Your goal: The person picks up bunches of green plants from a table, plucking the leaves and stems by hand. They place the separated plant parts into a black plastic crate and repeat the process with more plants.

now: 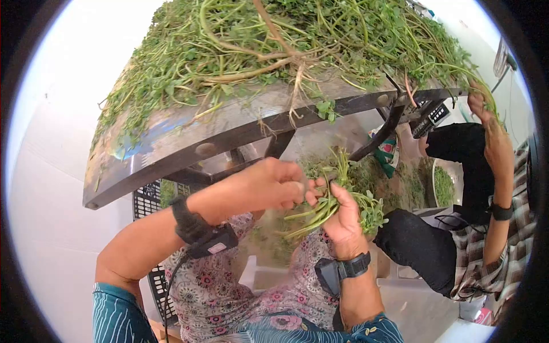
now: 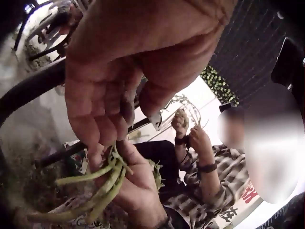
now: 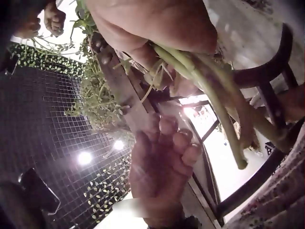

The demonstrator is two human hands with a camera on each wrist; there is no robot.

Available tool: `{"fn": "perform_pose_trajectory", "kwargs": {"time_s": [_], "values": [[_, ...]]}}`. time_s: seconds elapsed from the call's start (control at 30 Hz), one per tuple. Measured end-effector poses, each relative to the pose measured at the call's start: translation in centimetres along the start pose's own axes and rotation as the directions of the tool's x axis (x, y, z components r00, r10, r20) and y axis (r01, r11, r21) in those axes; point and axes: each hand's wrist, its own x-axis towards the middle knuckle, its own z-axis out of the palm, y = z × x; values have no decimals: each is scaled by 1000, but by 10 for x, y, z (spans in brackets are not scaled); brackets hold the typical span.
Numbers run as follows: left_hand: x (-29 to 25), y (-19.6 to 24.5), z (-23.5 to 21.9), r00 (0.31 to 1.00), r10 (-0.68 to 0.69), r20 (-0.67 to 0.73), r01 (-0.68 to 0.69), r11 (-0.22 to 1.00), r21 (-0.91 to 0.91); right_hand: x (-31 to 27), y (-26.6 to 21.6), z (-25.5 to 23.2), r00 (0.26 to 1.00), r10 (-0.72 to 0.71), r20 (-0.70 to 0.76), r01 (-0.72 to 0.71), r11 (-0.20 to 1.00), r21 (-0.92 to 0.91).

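My right hand (image 1: 345, 220) grips a small bunch of green leafy stems (image 1: 315, 216). The bare stem ends stick out toward my left, and leaves show past the far side of the palm. Beside it, my left hand (image 1: 271, 184) hovers close to the bunch with loosely curled fingers. In the right wrist view the left palm (image 3: 159, 167) faces the camera with nothing in it. The left wrist view has the stems (image 2: 107, 183) hanging below the left fingers, held in the right hand. A small dark piece shows at the right thumb tip.
A wooden table (image 1: 229, 117) bears a large heap of green plants (image 1: 189, 68), with a rooted stalk (image 1: 294, 60) at its front. Another person (image 1: 497, 154) sits at the right, handling stems. Below are a black crate (image 1: 157, 286), a tub of greens (image 1: 443, 188) and metal table legs.
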Motion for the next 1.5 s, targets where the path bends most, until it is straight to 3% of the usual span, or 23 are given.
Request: {"fn": "perform_pose_trajectory", "kwargs": {"time_s": [0.1, 0.2, 0.3, 0.4, 0.43, 0.53, 0.63, 0.73, 0.77, 0.9, 1.03, 1.13, 1.2, 1.3, 1.4, 1.5], "values": [[16, 0, 2, 999, -41, 24, 38, 995, 94, 7, 3, -8, 999, 38, 37, -37, 999, -12], [29, -10, -2, 997, -79, -15, 80, 992, 97, 12, 7, -7, 999, -23, -48, 20, 998, -62], [31, -9, 1, 989, -118, -87, 124, 989, 75, 11, 6, 7, 998, -57, -36, 54, 996, -70], [33, -19, 6, 994, 45, -97, -46, 999, -14, 9, 12, 11, 997, -69, 43, 75, 985, -158], [32, -17, 5, 996, -4, -88, 2, 1000, -25, 7, 13, 18, 999, -5, 39, 10, 991, -130], [31, -12, 3, 992, -112, -55, 111, 994, -8, 10, 18, 14, 997, 15, 75, -5, 991, -131], [29, -13, 4, 993, -120, -11, 120, 991, 56, 13, 13, 4, 983, -182, 13, 182, 967, -179], [20, -11, 8, 997, -65, 36, 67, 997, -49, 22, -9, -18, 966, -238, -98, 225, 966, -131], [17, -9, 9, 998, -48, 38, 53, 990, -128, 20, -13, -22, 978, -200, -54, 199, 980, -30], [23, -17, 7, 999, -44, -1, 41, 941, -335, 11, -1, -8, 982, -182, -42, 174, 975, -138], [34, -36, 13, 998, 61, -8, -61, 956, -289, 10, 9, 3, 991, -63, 122, 75, 992, -102], [38, -40, 17, 998, 68, -1, -68, 986, -152, 7, 18, 11, 983, -178, 39, 182, 971, -157], [36, -34, 16, 998, 56, 21, -54, 995, -88, 6, 18, 12, 990, -134, 50, 139, 983, -120], [34, -37, 13, 999, -11, -32, 7, 993, -117, 10, 18, 2, 985, -147, 85, 157, 980, -120], [29, -22, 7, 999, -48, 25, 50, 996, -78, 10, 10, -5, 983, -171, 61, 177, 976, -124], [34, -29, 9, 999, 4, -37, -8, 994, -113, 10, 9, -5, 981, -187, 44, 191, 974, -118]]}}
